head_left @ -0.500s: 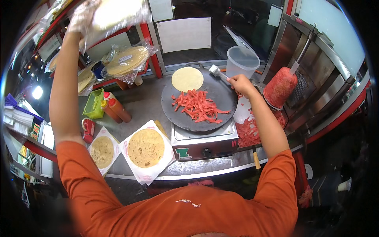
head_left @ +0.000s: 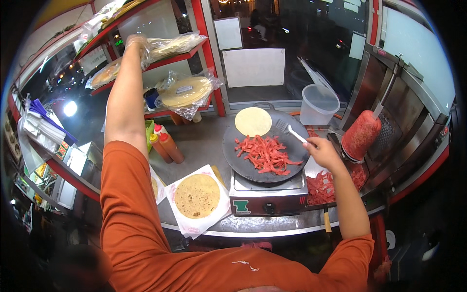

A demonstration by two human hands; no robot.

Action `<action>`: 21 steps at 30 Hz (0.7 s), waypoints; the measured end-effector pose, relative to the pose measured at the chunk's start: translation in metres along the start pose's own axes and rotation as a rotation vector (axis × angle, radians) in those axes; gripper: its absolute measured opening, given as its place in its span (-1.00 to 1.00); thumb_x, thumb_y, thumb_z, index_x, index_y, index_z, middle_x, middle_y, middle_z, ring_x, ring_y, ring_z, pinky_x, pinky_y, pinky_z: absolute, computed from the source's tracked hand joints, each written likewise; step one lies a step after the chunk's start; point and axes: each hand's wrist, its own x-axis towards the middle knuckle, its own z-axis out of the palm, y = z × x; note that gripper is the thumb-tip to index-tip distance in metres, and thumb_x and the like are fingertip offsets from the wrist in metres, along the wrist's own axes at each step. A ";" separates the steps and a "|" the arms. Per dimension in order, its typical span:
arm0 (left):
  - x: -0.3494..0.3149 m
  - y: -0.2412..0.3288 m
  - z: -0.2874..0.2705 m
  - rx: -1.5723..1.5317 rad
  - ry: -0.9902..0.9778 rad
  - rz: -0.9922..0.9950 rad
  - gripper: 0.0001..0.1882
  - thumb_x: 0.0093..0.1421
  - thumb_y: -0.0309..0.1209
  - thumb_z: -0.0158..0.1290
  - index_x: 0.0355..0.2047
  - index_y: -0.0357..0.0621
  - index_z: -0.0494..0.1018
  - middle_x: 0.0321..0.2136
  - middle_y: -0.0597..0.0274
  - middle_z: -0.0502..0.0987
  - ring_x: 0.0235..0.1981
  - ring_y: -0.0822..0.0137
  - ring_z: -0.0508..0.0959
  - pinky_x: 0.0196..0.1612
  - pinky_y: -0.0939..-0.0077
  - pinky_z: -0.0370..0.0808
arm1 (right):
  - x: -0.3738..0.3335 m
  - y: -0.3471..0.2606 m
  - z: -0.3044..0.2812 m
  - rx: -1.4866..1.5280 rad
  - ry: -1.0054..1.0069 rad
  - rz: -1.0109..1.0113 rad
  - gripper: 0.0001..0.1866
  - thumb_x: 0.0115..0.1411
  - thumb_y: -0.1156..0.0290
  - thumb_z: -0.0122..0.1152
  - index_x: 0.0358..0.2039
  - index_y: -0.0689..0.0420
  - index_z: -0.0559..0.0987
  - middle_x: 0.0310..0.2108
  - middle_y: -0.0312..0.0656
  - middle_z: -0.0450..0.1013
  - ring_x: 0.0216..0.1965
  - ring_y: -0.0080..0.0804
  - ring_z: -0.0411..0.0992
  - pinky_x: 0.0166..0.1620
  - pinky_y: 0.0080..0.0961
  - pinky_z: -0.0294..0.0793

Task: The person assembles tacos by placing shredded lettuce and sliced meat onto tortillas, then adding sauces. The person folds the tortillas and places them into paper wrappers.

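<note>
My left hand (head_left: 136,41), in a clear plastic glove, reaches up to the upper shelf. Its fingers close on the end of a clear bag of flatbreads (head_left: 172,45) resting there. My right hand (head_left: 322,152) grips a metal utensil (head_left: 296,134) by its pale handle, its toothed head over the right side of the round black griddle (head_left: 233,158). Red meat strips (head_left: 267,155) lie heaped on the griddle, touching a pale flatbread (head_left: 253,121) behind them. A browned flatbread (head_left: 197,195) sits on white paper left of the burner (head_left: 267,198).
Sauce bottles (head_left: 168,147) stand left of the griddle. More bagged flatbreads (head_left: 184,91) lie on the lower shelf. At the right a meat cone (head_left: 361,136) stands on a spit above shaved meat (head_left: 327,187). A clear tub (head_left: 318,104) stands behind the griddle.
My left hand has brought the flatbread bag onto the upper shelf. The utensil's head has shifted slightly over the griddle. The whole view has swung left and up.
</note>
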 end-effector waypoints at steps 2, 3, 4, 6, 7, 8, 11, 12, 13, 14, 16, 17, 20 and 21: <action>-0.018 0.013 0.000 -0.093 -0.025 0.011 -0.42 0.44 0.06 -0.10 0.13 -0.14 0.60 0.21 -0.09 0.54 0.22 -0.08 0.56 0.29 0.13 0.49 | 0.012 0.012 -0.005 0.133 -0.026 0.191 -0.68 0.39 0.20 0.26 -0.13 0.23 0.70 -0.47 -0.11 0.62 -0.49 -0.27 0.58 -0.41 -0.25 0.51; -0.032 0.017 0.002 -0.084 0.046 0.042 -0.36 0.47 0.10 -0.18 0.17 -0.17 0.56 0.24 -0.10 0.51 0.26 -0.09 0.52 0.34 0.14 0.44 | 0.019 0.016 -0.011 0.228 -0.055 0.308 -0.69 0.40 0.21 0.26 -0.16 0.25 0.70 -0.52 -0.16 0.59 -0.57 -0.36 0.54 -0.49 -0.31 0.48; -0.048 0.023 0.006 -0.083 0.116 0.086 -0.30 0.51 0.14 -0.26 0.21 -0.20 0.52 0.27 -0.11 0.48 0.29 -0.10 0.49 0.39 0.14 0.39 | 0.030 0.017 -0.014 0.159 -0.055 0.308 -0.68 0.41 0.24 0.23 -0.33 0.25 0.69 -0.63 -0.23 0.50 -0.70 -0.49 0.41 -0.62 -0.40 0.35; -0.069 0.041 -0.008 -0.264 0.015 -0.133 -0.17 0.51 0.24 -0.37 0.30 -0.28 0.40 0.29 -0.22 0.44 0.33 -0.17 0.43 0.42 0.11 0.33 | 0.050 0.015 -0.017 0.049 -0.082 0.317 -0.53 0.44 0.14 0.21 -0.54 0.22 0.59 -0.69 -0.27 0.43 -0.76 -0.53 0.31 -0.66 -0.44 0.27; -0.088 0.053 -0.004 -0.404 0.130 -0.223 -0.17 0.49 0.25 -0.29 0.30 -0.29 0.41 0.28 -0.26 0.45 0.32 -0.19 0.44 0.39 0.09 0.36 | 0.063 0.010 -0.015 0.047 -0.187 0.429 -0.58 0.43 0.12 0.22 -0.45 0.21 0.63 -0.64 -0.26 0.49 -0.74 -0.54 0.32 -0.66 -0.47 0.24; -0.110 0.061 -0.001 -0.541 0.246 -0.322 -0.17 0.46 0.26 -0.22 0.29 -0.30 0.41 0.26 -0.30 0.46 0.32 -0.21 0.44 0.36 0.06 0.38 | 0.073 0.006 -0.010 0.190 -0.258 0.537 -0.62 0.42 0.11 0.24 -0.33 0.21 0.65 -0.58 -0.25 0.54 -0.71 -0.56 0.33 -0.65 -0.49 0.23; -0.181 0.101 0.021 -0.547 0.884 -0.205 -0.22 0.41 0.20 -0.04 0.26 -0.30 0.43 0.21 -0.33 0.48 0.27 -0.24 0.46 0.31 0.00 0.41 | 0.105 -0.003 0.017 0.234 -0.363 0.552 -0.63 0.39 0.13 0.29 -0.31 0.23 0.65 -0.55 -0.23 0.55 -0.69 -0.51 0.35 -0.65 -0.41 0.29; -0.210 0.112 0.032 -0.664 1.039 -0.034 -0.30 0.40 0.11 0.05 0.23 -0.29 0.43 0.19 -0.27 0.48 0.24 -0.21 0.48 0.30 -0.03 0.41 | 0.114 -0.004 0.025 0.283 -0.380 0.494 -0.63 0.39 0.14 0.29 -0.35 0.24 0.65 -0.56 -0.22 0.54 -0.69 -0.48 0.36 -0.65 -0.37 0.32; -0.241 0.123 0.045 -0.746 1.092 0.052 -0.36 0.40 0.04 0.11 0.20 -0.29 0.44 0.17 -0.23 0.51 0.21 -0.19 0.50 0.29 0.00 0.41 | 0.122 -0.003 0.026 0.190 -0.388 0.441 -0.68 0.37 0.18 0.30 -0.35 0.22 0.65 -0.55 -0.23 0.54 -0.69 -0.47 0.37 -0.63 -0.37 0.33; -0.275 0.128 0.058 -0.818 1.019 0.221 -0.42 0.38 -0.07 0.18 0.20 -0.26 0.45 0.14 -0.15 0.54 0.18 -0.08 0.53 0.27 0.11 0.43 | 0.128 -0.002 0.026 0.117 -0.297 0.404 -0.71 0.35 0.20 0.31 -0.27 0.21 0.69 -0.56 -0.23 0.53 -0.68 -0.48 0.37 -0.62 -0.38 0.33; -0.332 0.142 0.092 -0.959 0.760 0.278 -0.56 0.34 -0.23 0.26 0.12 -0.21 0.52 0.04 -0.08 0.60 0.09 0.03 0.59 0.20 0.21 0.50 | 0.128 0.000 0.023 -0.028 -0.148 0.319 -0.61 0.31 0.20 0.34 0.02 0.18 0.73 -0.49 -0.12 0.62 -0.55 -0.32 0.55 -0.46 -0.30 0.49; -0.354 0.140 0.109 -0.841 0.742 0.369 -0.57 0.32 -0.24 0.28 0.09 -0.21 0.54 -0.02 -0.03 0.63 0.01 0.04 0.64 0.13 0.19 0.54 | 0.121 0.001 0.019 -0.247 -0.066 0.164 -0.57 0.32 0.16 0.32 0.07 0.17 0.70 -0.32 0.03 0.64 -0.30 -0.10 0.59 -0.22 -0.19 0.53; -0.391 0.115 0.170 -0.962 0.593 0.242 -0.54 0.25 -0.28 0.33 0.08 -0.22 0.51 -0.10 0.01 0.63 -0.11 0.10 0.67 0.02 0.25 0.59 | 0.082 -0.008 0.013 -0.302 0.112 -0.059 -0.56 0.32 0.14 0.29 0.09 0.14 0.68 -0.07 0.15 0.63 -0.02 0.15 0.60 0.03 -0.06 0.56; -0.382 0.101 0.189 -1.107 0.599 0.095 -0.55 0.25 -0.30 0.33 0.08 -0.22 0.50 -0.10 -0.01 0.63 -0.12 0.09 0.68 0.02 0.26 0.60 | 0.063 -0.015 0.019 -0.324 0.123 -0.179 -0.58 0.32 0.16 0.30 0.08 0.14 0.67 -0.07 0.14 0.63 -0.03 0.16 0.60 0.02 -0.05 0.56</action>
